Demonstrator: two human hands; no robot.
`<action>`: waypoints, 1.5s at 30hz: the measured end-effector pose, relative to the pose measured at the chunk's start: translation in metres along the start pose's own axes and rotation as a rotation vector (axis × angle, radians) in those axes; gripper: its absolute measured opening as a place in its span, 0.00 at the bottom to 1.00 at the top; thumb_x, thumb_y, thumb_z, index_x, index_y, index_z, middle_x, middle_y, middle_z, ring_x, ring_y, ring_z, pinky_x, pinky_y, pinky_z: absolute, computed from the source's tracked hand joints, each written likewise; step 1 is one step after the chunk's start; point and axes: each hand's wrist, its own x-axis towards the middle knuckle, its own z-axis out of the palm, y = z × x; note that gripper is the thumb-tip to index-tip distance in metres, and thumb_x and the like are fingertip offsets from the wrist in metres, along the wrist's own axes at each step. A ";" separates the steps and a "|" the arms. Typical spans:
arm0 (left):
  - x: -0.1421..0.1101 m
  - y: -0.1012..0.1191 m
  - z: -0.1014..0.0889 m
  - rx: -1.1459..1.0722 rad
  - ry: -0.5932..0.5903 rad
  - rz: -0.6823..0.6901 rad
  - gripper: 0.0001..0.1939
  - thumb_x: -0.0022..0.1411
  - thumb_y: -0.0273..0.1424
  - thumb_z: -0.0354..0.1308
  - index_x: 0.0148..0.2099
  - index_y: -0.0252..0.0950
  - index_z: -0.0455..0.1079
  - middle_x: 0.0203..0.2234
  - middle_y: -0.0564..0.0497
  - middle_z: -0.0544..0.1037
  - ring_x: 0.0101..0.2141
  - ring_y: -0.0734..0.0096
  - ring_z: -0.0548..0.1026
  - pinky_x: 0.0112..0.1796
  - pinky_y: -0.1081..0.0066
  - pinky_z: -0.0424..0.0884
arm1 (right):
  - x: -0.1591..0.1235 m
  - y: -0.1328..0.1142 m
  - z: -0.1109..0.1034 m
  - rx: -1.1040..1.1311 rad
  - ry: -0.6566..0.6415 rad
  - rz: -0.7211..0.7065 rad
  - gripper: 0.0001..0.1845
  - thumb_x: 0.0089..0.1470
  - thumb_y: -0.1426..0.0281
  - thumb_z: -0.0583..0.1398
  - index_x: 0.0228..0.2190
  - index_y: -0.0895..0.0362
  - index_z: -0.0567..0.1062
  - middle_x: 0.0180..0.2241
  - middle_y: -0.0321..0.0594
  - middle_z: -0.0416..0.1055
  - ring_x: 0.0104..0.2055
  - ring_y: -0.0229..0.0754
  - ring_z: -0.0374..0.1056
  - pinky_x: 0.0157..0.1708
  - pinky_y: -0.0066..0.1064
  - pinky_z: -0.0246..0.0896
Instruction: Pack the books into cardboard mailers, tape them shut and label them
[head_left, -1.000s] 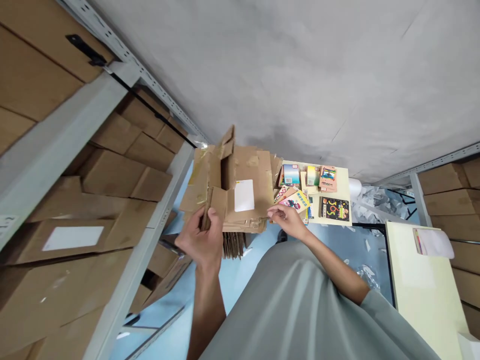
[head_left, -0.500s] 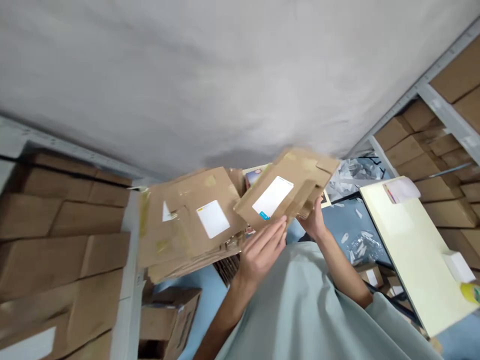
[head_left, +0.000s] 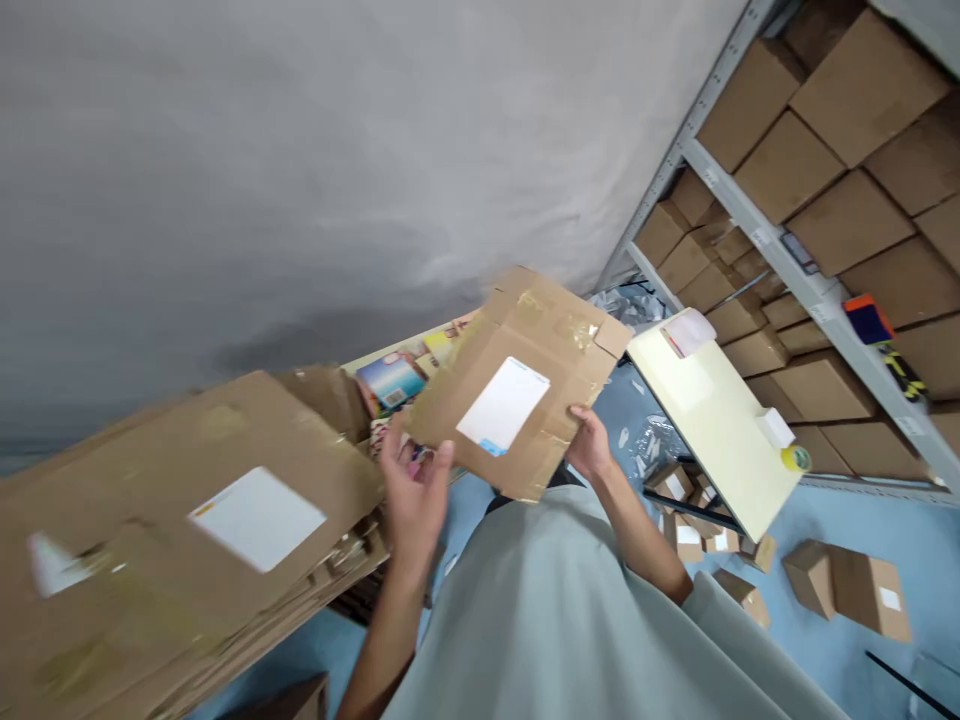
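A flattened cardboard box [head_left: 551,390] with a white label [head_left: 504,405] and strips of tape is held up in front of me. My right hand [head_left: 590,445] grips it by its right edge, the thumb lying on the front face. Close to its lower left edge, my left hand [head_left: 416,490] is open, with thumb and fingers spread apart. On the left lies a stack of flattened cardboard [head_left: 180,490], its top sheet bearing another white label [head_left: 259,517]. Behind the held cardboard, colourful printed packages [head_left: 394,382] show in part.
A cream table [head_left: 712,420] at right carries a roll of yellow tape [head_left: 796,458] and a small white box [head_left: 775,428]. Shelves of brown boxes [head_left: 817,230] line the right side. Several cartons [head_left: 855,590] stand on the blue floor. A grey wall [head_left: 337,170] rises ahead.
My view has swung to the right. My left hand has come off the front of the held cardboard and opened at its left. The cardboard has turned more upright and faces me.
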 end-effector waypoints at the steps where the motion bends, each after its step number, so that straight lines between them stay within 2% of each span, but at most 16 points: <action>1: 0.004 -0.005 0.000 -0.098 -0.010 -0.109 0.36 0.67 0.51 0.70 0.71 0.44 0.68 0.69 0.36 0.75 0.69 0.46 0.74 0.66 0.45 0.75 | -0.001 0.001 -0.001 -0.001 -0.014 0.024 0.27 0.50 0.47 0.63 0.43 0.52 0.82 0.43 0.47 0.87 0.52 0.63 0.82 0.52 0.54 0.81; 3: 0.007 -0.010 0.003 -0.255 -0.045 -0.263 0.35 0.64 0.51 0.72 0.67 0.44 0.72 0.63 0.38 0.81 0.65 0.47 0.78 0.64 0.46 0.77 | -0.003 0.003 -0.004 0.017 -0.034 0.074 0.25 0.49 0.48 0.65 0.42 0.52 0.82 0.43 0.46 0.87 0.53 0.62 0.82 0.51 0.52 0.81; 6: 0.002 -0.005 0.010 -0.378 -0.080 -0.337 0.31 0.60 0.49 0.75 0.61 0.46 0.77 0.59 0.43 0.84 0.65 0.46 0.78 0.66 0.41 0.74 | -0.003 0.008 -0.009 0.033 -0.044 0.103 0.24 0.45 0.51 0.69 0.40 0.53 0.82 0.44 0.46 0.88 0.51 0.62 0.83 0.49 0.50 0.82; 11: -0.005 0.009 0.014 -0.410 -0.029 -0.281 0.32 0.56 0.47 0.79 0.60 0.48 0.77 0.62 0.47 0.83 0.69 0.48 0.74 0.72 0.38 0.65 | -0.008 0.012 -0.019 0.001 -0.042 0.034 0.27 0.41 0.53 0.77 0.40 0.53 0.83 0.43 0.45 0.88 0.53 0.59 0.82 0.52 0.46 0.80; 16: 0.008 0.003 0.010 -0.453 -0.009 -0.247 0.32 0.55 0.44 0.81 0.58 0.44 0.76 0.60 0.44 0.84 0.65 0.49 0.78 0.73 0.41 0.63 | -0.013 0.015 -0.024 -0.017 -0.019 -0.003 0.28 0.41 0.52 0.80 0.41 0.51 0.84 0.44 0.42 0.87 0.54 0.56 0.82 0.57 0.46 0.77; 20: 0.019 -0.006 0.004 -0.466 0.024 -0.211 0.27 0.55 0.42 0.81 0.53 0.45 0.77 0.58 0.45 0.85 0.64 0.50 0.79 0.73 0.43 0.65 | -0.016 0.019 -0.020 -0.067 -0.043 0.004 0.27 0.45 0.49 0.79 0.41 0.50 0.83 0.44 0.42 0.87 0.53 0.57 0.82 0.55 0.48 0.78; 23: 0.019 -0.008 0.000 -0.487 0.071 -0.182 0.28 0.55 0.42 0.81 0.54 0.45 0.76 0.58 0.46 0.85 0.63 0.50 0.80 0.70 0.45 0.70 | -0.017 0.023 -0.015 -0.143 -0.051 -0.003 0.25 0.47 0.47 0.77 0.38 0.50 0.83 0.46 0.45 0.87 0.53 0.57 0.82 0.53 0.47 0.80; 28: 0.005 -0.014 -0.011 -0.505 0.132 -0.203 0.31 0.56 0.42 0.79 0.58 0.39 0.76 0.56 0.42 0.86 0.61 0.52 0.82 0.64 0.53 0.75 | -0.011 0.029 -0.007 -0.244 -0.069 -0.007 0.25 0.48 0.46 0.75 0.37 0.51 0.83 0.44 0.49 0.87 0.51 0.59 0.83 0.51 0.49 0.81; 32: -0.013 -0.023 -0.027 -0.537 0.255 -0.225 0.30 0.55 0.40 0.79 0.57 0.39 0.76 0.55 0.41 0.86 0.58 0.54 0.83 0.63 0.55 0.75 | 0.003 0.039 0.002 -0.308 -0.145 -0.034 0.23 0.50 0.49 0.75 0.40 0.51 0.84 0.47 0.51 0.87 0.52 0.59 0.83 0.53 0.50 0.80; 35: -0.030 -0.029 -0.045 -0.571 0.364 -0.260 0.28 0.56 0.40 0.79 0.56 0.39 0.77 0.56 0.42 0.86 0.58 0.55 0.82 0.62 0.56 0.75 | 0.018 0.048 0.019 -0.359 -0.222 -0.063 0.26 0.53 0.49 0.74 0.46 0.53 0.83 0.51 0.52 0.86 0.55 0.58 0.82 0.57 0.53 0.78; 38: -0.047 -0.037 -0.071 -0.581 0.459 -0.286 0.25 0.57 0.41 0.77 0.53 0.39 0.79 0.54 0.42 0.86 0.56 0.55 0.83 0.56 0.60 0.78 | 0.036 0.056 0.049 -0.412 -0.318 -0.121 0.32 0.57 0.49 0.73 0.55 0.54 0.81 0.54 0.51 0.85 0.59 0.57 0.80 0.61 0.55 0.75; 42: -0.068 -0.055 -0.117 -0.521 0.632 -0.270 0.28 0.55 0.39 0.75 0.57 0.41 0.77 0.51 0.44 0.86 0.49 0.60 0.84 0.45 0.67 0.81 | 0.064 0.074 0.109 -0.532 -0.518 -0.143 0.29 0.59 0.49 0.71 0.53 0.55 0.81 0.52 0.50 0.85 0.55 0.55 0.81 0.60 0.52 0.76; 45: -0.080 -0.079 -0.154 -0.330 0.751 -0.284 0.25 0.57 0.39 0.72 0.55 0.39 0.76 0.47 0.44 0.86 0.45 0.59 0.84 0.45 0.63 0.82 | 0.082 0.100 0.161 -0.619 -0.642 -0.173 0.29 0.59 0.46 0.70 0.49 0.56 0.80 0.49 0.49 0.86 0.52 0.55 0.81 0.57 0.50 0.77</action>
